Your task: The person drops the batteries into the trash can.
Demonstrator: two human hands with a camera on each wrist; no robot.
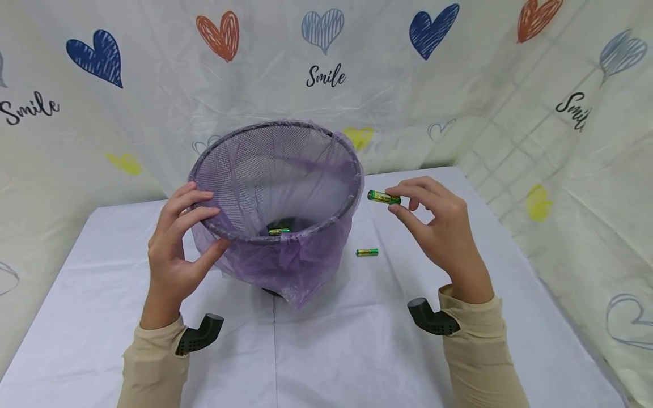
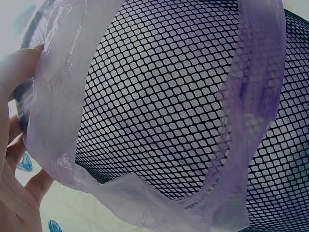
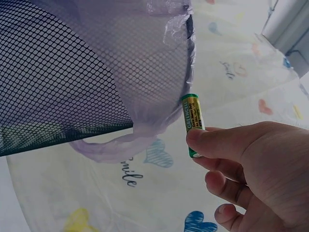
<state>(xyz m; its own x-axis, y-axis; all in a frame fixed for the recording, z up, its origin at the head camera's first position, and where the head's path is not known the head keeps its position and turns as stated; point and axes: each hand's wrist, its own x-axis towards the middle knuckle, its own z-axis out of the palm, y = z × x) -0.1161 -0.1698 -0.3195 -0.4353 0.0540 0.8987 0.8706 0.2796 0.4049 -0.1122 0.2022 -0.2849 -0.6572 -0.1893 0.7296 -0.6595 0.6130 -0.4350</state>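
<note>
A mesh wastebasket (image 1: 265, 153) lined with a thin purple plastic bag (image 1: 311, 260) leans with its mouth toward me in the head view. My left hand (image 1: 178, 243) grips its left rim, fingers over the edge and thumb at the front. Between thumb and fingertips my right hand (image 1: 441, 226) pinches a green and gold battery (image 1: 384, 197), just right of the basket's rim. Inside the basket, low down, shows another battery (image 1: 279, 232). A third battery (image 1: 367, 253) lies on the table, below the held one. The right wrist view shows lettering on the held battery (image 3: 193, 116).
A white cloth covers the table (image 1: 326, 351). Behind and to the right hangs a pale curtain (image 1: 388, 73) printed with hearts and the word Smile. Loose bag edges (image 2: 140, 203) hang over the outside of the basket. Black wrist mounts (image 1: 201, 334) sit on both sleeves.
</note>
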